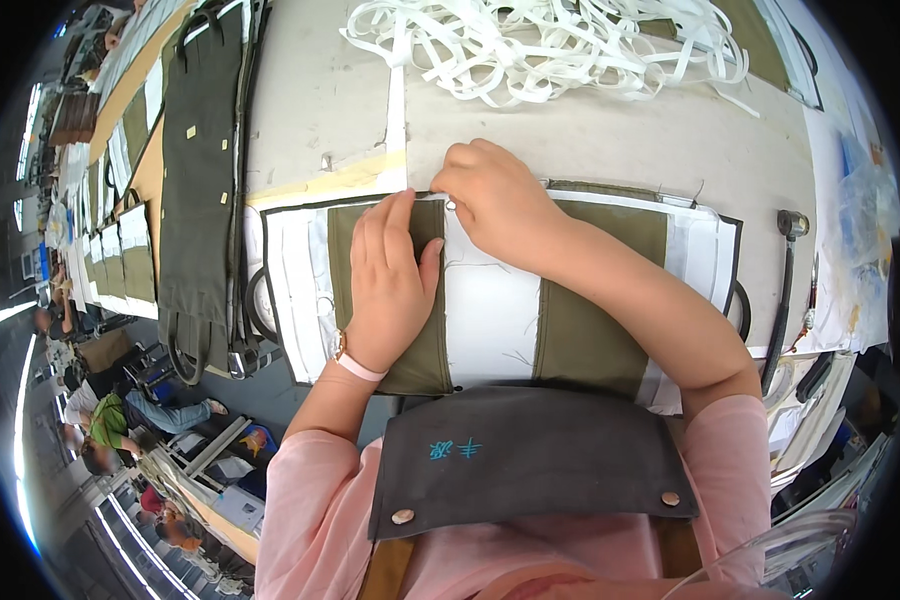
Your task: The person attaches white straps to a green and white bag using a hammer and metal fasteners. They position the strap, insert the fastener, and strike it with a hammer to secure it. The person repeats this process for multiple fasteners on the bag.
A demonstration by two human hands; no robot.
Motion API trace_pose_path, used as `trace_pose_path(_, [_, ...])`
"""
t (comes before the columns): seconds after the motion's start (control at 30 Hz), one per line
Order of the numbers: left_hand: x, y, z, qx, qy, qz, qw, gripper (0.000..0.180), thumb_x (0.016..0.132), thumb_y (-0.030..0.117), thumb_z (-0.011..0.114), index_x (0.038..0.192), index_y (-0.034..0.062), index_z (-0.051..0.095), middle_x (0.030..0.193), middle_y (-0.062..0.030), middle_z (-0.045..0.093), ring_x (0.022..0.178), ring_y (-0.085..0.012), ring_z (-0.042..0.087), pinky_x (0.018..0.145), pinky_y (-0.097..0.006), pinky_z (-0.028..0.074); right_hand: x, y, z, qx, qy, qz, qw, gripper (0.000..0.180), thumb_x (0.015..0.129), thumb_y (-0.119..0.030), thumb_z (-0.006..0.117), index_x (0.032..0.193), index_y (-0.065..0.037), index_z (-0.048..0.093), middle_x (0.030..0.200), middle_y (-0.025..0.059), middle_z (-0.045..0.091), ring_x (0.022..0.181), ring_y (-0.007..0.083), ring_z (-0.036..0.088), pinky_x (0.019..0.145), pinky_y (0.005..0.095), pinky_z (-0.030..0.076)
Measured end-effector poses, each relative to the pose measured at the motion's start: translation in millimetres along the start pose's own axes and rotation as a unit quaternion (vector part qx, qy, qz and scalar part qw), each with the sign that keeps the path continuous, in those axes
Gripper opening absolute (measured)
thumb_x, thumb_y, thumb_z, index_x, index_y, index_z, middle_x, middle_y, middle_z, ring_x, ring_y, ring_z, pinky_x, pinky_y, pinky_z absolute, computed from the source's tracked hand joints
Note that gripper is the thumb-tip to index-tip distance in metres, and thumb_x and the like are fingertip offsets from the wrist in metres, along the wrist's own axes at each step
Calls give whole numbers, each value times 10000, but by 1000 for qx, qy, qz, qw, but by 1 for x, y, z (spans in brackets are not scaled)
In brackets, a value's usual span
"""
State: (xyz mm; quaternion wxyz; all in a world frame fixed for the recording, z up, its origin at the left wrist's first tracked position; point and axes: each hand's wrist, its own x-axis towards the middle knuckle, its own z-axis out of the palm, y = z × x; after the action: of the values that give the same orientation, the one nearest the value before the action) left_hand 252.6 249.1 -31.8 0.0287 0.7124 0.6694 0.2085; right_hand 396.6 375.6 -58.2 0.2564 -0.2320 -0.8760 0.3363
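Observation:
A flat sewn fabric panel (490, 325) with white and olive-green bands and dark edging lies across the table in front of me. My left hand (385, 275) rests flat on its left olive band, fingers stretched toward the far edge and thumb apart. At that far edge, right of the left fingertips, my right hand (490, 195) is closed in a pinch. Its fingertips appear to grip the panel's edge, though the exact spot is partly covered. Loose threads lie on the white middle band. Dark loop handles show at the panel's two sides.
A tangled heap of white tape (540, 50) covers the table's far side. A pale strip (397, 120) runs from it toward the panel. Dark green bags (202, 150) hang at left. A black rod-shaped tool (788, 270) stands at right near clear plastic (865, 215). Other people work far left.

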Motion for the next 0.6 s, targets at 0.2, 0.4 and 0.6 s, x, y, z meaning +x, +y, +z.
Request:
trace_pose_path(0.2, [10, -14, -4, -6, -75, -31, 997, 566, 860, 157, 746, 1390, 74, 567, 1260, -139, 519, 1107, -307, 528, 984, -425, 407, -13, -9, -7, -205, -81, -175, 960, 208, 748, -46, 643, 946, -5, 695, 940, 73, 605, 881, 260, 541, 784, 370, 480])
trace_pose_path(0.4, [7, -19, -8, 28, -95, 11, 995, 527, 872, 159, 723, 1384, 133, 601, 1256, -122, 526, 1105, -304, 526, 986, -434, 408, -20, -3, -13, -185, 16, -121, 975, 234, 745, -51, 660, 974, -27, 698, 956, 78, 600, 925, 244, 557, 804, 374, 455])
trace_pose_path(0.6, [10, 4, 2, 124, -29, 38, 991, 478, 876, 114, 667, 1346, 61, 596, 1259, -123, 557, 1130, -299, 545, 1028, -451, 417, -25, 6, -25, -83, 6, 15, 996, 214, 818, 29, 657, 1022, -35, 640, 946, 108, 564, 929, 315, 540, 852, 411, 446])
